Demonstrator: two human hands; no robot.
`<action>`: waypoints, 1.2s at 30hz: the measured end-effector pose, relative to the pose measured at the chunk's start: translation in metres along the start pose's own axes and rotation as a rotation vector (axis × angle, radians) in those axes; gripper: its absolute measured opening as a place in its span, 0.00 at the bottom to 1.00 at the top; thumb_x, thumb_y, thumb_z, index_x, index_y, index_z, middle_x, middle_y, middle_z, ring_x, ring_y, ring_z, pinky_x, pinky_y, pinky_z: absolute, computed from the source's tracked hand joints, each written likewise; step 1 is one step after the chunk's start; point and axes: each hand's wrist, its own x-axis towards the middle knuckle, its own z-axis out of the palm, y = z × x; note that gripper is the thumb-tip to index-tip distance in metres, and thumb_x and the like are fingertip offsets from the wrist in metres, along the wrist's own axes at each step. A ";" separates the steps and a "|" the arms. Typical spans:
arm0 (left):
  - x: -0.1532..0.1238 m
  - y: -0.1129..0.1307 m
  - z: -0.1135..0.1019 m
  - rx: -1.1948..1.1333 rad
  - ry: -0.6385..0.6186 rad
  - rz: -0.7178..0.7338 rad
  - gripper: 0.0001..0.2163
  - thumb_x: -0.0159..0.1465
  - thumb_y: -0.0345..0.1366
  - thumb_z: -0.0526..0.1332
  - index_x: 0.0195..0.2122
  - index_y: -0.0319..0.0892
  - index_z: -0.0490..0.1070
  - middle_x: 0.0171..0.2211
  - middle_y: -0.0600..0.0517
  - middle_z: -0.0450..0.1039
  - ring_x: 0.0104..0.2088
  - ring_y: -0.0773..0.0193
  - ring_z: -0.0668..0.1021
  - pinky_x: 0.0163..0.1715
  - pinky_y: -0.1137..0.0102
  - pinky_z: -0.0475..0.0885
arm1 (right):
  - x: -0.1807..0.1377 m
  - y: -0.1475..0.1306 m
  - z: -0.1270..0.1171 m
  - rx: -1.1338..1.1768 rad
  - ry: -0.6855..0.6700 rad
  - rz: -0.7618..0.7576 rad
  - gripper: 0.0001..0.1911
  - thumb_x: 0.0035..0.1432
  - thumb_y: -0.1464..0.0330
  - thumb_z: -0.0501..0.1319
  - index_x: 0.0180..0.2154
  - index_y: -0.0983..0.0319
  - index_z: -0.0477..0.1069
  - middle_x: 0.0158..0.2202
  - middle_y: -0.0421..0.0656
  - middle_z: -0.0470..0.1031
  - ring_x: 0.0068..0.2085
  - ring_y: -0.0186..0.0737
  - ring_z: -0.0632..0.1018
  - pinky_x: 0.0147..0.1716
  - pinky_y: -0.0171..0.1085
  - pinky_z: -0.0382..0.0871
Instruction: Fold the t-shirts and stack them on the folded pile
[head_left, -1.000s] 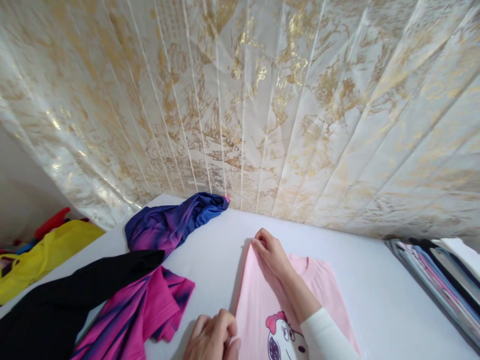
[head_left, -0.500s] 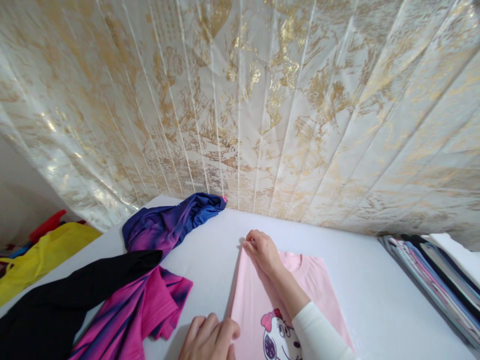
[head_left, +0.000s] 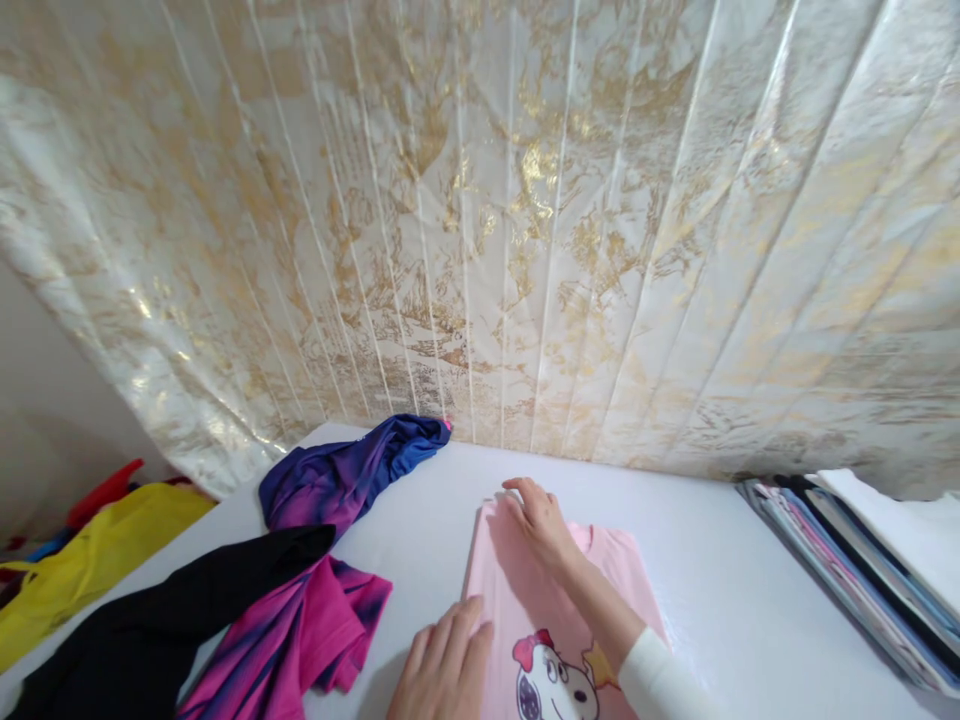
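A pink T-shirt (head_left: 487,560) with a cartoon dog print (head_left: 555,685) lies folded narrow on the white table (head_left: 720,580), its collar end away from me. My right hand (head_left: 541,522) is over the shirt's far left part, fingers stretched out and holding nothing. Whether its fingertips touch the cloth I cannot tell. At the near left edge of the shirt, my left hand (head_left: 442,660) lies with fingers extended along the side fold. Its lower part is cut off by the frame.
Left on the table lie a purple-blue garment (head_left: 352,475), a black garment (head_left: 150,620) and a pink striped one (head_left: 330,620). Yellow cloth (head_left: 112,540) sits beyond the table's left edge. A stack of folded clothes (head_left: 847,570) stands right. A gold-patterned curtain (head_left: 480,240) hangs behind.
My right hand has let go of the shirt's far left corner and its fingers have straightened. The left hand has uncurled and moved slightly right. The view has shifted a little.
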 end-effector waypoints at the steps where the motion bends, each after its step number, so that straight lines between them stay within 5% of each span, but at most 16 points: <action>1: 0.009 0.003 0.002 -0.007 0.009 0.042 0.27 0.56 0.21 0.51 0.56 0.44 0.67 0.60 0.50 0.66 0.58 0.60 0.69 0.53 0.68 0.64 | -0.011 0.003 -0.005 -0.005 0.004 -0.007 0.17 0.65 0.71 0.47 0.51 0.61 0.67 0.52 0.47 0.75 0.52 0.42 0.74 0.48 0.42 0.64; 7: 0.079 0.022 0.004 -0.060 -0.048 -0.060 0.29 0.62 0.33 0.53 0.65 0.28 0.55 0.67 0.37 0.45 0.67 0.46 0.53 0.62 0.54 0.58 | -0.098 0.040 -0.013 -0.321 0.088 -0.020 0.27 0.62 0.61 0.54 0.60 0.66 0.63 0.64 0.55 0.61 0.64 0.55 0.61 0.60 0.53 0.56; 14: 0.090 0.022 0.010 -0.060 -0.068 -0.054 0.30 0.64 0.38 0.55 0.67 0.37 0.52 0.69 0.41 0.36 0.68 0.44 0.45 0.63 0.49 0.54 | -0.127 0.057 -0.009 -0.493 0.131 0.012 0.34 0.62 0.52 0.53 0.62 0.65 0.61 0.65 0.53 0.58 0.66 0.56 0.59 0.61 0.54 0.55; 20: 0.091 0.021 -0.003 -0.088 -0.174 -0.060 0.30 0.64 0.39 0.57 0.67 0.39 0.52 0.69 0.42 0.39 0.68 0.45 0.46 0.62 0.51 0.54 | -0.118 0.074 -0.025 -0.354 0.176 0.008 0.27 0.66 0.55 0.50 0.60 0.62 0.63 0.64 0.53 0.60 0.63 0.52 0.64 0.55 0.50 0.65; 25: 0.107 -0.004 -0.012 -0.066 -0.035 -0.155 0.25 0.65 0.30 0.52 0.65 0.37 0.55 0.65 0.40 0.55 0.63 0.51 0.62 0.59 0.57 0.59 | -0.102 0.103 -0.061 -0.241 0.217 0.136 0.18 0.62 0.63 0.51 0.50 0.61 0.70 0.47 0.50 0.76 0.47 0.49 0.76 0.46 0.46 0.70; 29: 0.126 -0.024 -0.014 -0.097 0.014 -0.203 0.16 0.65 0.27 0.51 0.52 0.39 0.69 0.48 0.45 0.72 0.50 0.55 0.72 0.49 0.62 0.64 | -0.094 0.108 -0.073 -0.177 0.142 0.263 0.15 0.55 0.67 0.54 0.42 0.62 0.74 0.40 0.50 0.77 0.40 0.49 0.76 0.42 0.45 0.70; 36: 0.141 -0.026 -0.016 -0.178 -0.005 -0.255 0.08 0.67 0.28 0.50 0.36 0.42 0.67 0.39 0.51 0.73 0.41 0.63 0.76 0.38 0.72 0.65 | -0.094 0.092 -0.085 0.110 0.088 0.433 0.16 0.54 0.61 0.54 0.43 0.58 0.71 0.33 0.43 0.78 0.32 0.43 0.77 0.33 0.38 0.69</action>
